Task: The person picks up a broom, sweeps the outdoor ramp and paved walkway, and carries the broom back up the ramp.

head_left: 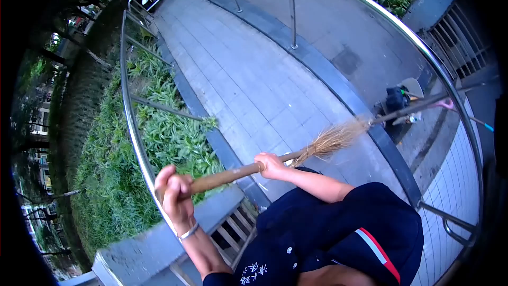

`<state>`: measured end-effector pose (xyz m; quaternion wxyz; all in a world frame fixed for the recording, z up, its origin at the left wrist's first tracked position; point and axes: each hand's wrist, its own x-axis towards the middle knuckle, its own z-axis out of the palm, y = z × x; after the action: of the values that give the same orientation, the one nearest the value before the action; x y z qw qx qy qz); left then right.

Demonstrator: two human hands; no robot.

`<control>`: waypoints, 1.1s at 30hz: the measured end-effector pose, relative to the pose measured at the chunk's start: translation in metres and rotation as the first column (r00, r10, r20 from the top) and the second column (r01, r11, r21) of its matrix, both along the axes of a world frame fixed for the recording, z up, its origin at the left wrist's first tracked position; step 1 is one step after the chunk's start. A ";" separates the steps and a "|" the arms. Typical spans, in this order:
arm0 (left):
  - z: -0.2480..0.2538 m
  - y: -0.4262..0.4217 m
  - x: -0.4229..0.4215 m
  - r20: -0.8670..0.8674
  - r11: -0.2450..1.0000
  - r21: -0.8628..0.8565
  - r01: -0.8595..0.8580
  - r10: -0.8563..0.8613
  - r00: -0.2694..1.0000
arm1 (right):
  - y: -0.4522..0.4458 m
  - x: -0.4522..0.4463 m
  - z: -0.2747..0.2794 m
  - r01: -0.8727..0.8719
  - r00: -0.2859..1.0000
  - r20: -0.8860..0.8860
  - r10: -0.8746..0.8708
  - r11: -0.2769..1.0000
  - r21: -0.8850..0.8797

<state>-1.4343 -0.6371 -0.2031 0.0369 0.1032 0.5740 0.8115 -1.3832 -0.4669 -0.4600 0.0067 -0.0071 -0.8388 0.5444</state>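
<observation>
The broom [287, 157] is held over the near end of the paved ramp [238, 85], bristles [330, 140] toward the ramp's right edge. It should feel light — stiff shaft [227, 176], springy bristles — and is best gripped along the shaft. The left hand [177, 193] curls round its end; the right hand [271, 166] wraps it nearer the bristles.

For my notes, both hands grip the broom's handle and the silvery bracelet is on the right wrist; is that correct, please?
Not quite: the head view shows the silvery bracelet on the wrist of the left hand. That hand and the right hand do grip the broom's handle.
</observation>
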 end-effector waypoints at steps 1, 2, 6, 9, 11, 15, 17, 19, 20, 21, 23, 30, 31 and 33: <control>0.001 -0.002 -0.009 -0.057 0.999 -0.029 0.015 -0.017 0.998 | 0.002 -0.029 -0.004 0.003 1.000 -0.010 -0.003 1.000 -0.011; -0.004 0.003 -0.012 -0.128 0.990 -0.138 0.014 -0.032 0.991 | 0.006 -0.057 -0.014 0.032 0.992 -0.123 -0.030 0.999 0.019; -0.038 0.051 -0.025 -0.354 0.868 -0.496 -0.021 -0.180 0.918 | 0.052 -0.167 -0.035 0.117 0.937 -0.348 -0.039 0.971 0.206; -0.047 0.064 -0.058 -0.450 0.783 -0.621 -0.036 -0.320 0.834 | 0.068 -0.241 -0.028 0.061 0.900 -0.435 0.023 0.982 0.178; -0.035 0.040 -0.090 -0.548 0.845 -0.531 -0.061 -0.287 0.786 | 0.062 -0.272 -0.011 0.004 0.891 -0.451 0.051 0.993 0.120; -0.006 0.009 -0.146 -0.670 0.966 -0.194 -0.174 -0.001 0.742 | 0.027 -0.281 0.010 -0.148 0.905 -0.375 0.201 0.975 0.165; -0.007 0.008 -0.170 -0.563 0.966 -0.210 -0.148 0.004 0.827 | 0.016 -0.277 -0.004 -0.210 0.922 -0.307 0.237 0.970 0.119; -0.023 0.026 -0.202 -0.385 0.973 -0.176 -0.146 0.069 0.920 | 0.008 -0.282 -0.041 -0.245 0.941 -0.224 0.253 0.967 0.065; -0.020 0.024 -0.207 -0.402 0.978 -0.118 -0.174 0.113 0.909 | 0.005 -0.289 -0.044 -0.281 0.935 -0.217 0.280 0.959 0.026; -0.019 0.022 -0.209 -0.412 0.978 -0.057 -0.201 0.161 0.897 | 0.005 -0.304 -0.031 -0.299 0.929 -0.223 0.297 0.954 0.024; -0.012 0.029 -0.205 -0.354 0.966 0.038 -0.254 0.251 0.901 | 0.008 -0.323 -0.014 -0.461 0.871 -0.204 0.448 0.887 -0.020; -0.061 0.138 -0.128 -0.408 0.581 0.000 -0.814 0.743 0.530 | 0.073 -0.379 -0.030 -0.734 0.592 -0.271 0.759 0.647 0.208; -0.063 0.151 -0.107 -0.337 0.431 0.021 -0.902 0.853 0.399 | 0.084 -0.379 -0.033 -0.799 0.520 -0.254 0.816 0.569 0.192; -0.056 0.178 -0.057 -0.155 0.100 0.092 -0.991 0.984 0.085 | 0.104 -0.361 -0.040 -0.870 0.391 -0.133 0.911 0.413 0.270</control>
<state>-1.4916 -0.4587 -0.2596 -0.5661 -0.2375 0.5098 0.6027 -1.7438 -0.3633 -0.4999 -0.1761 0.5154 -0.7420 0.3908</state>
